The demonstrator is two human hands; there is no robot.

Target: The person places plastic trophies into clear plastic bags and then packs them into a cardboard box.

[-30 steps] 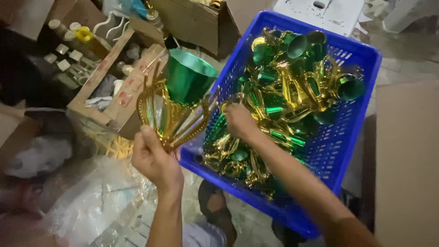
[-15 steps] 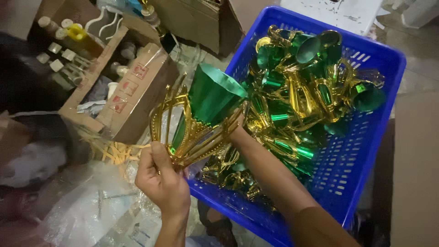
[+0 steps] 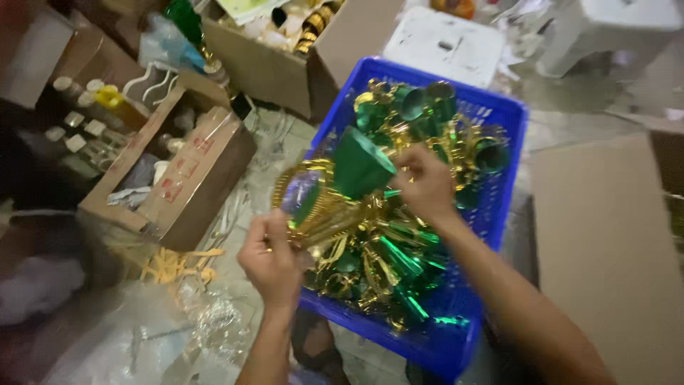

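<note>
Tipped over now, the trophy cup (image 3: pixel 356 165) sits gripped between left hand (image 3: pixel 271 257) and right hand (image 3: pixel 426 182).

Open cardboard boxes (image 3: pixel 178 185) of bottles (image 3: pixel 107 100), a white stool (image 3: pixel 445 46), plastic wrap (image 3: pixel 214 324)

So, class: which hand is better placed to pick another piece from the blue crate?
Probably the right hand: it is over the crate, at the green cup, beside the loose pieces. The left hand grips the gold stem outside the crate's edge.
</note>
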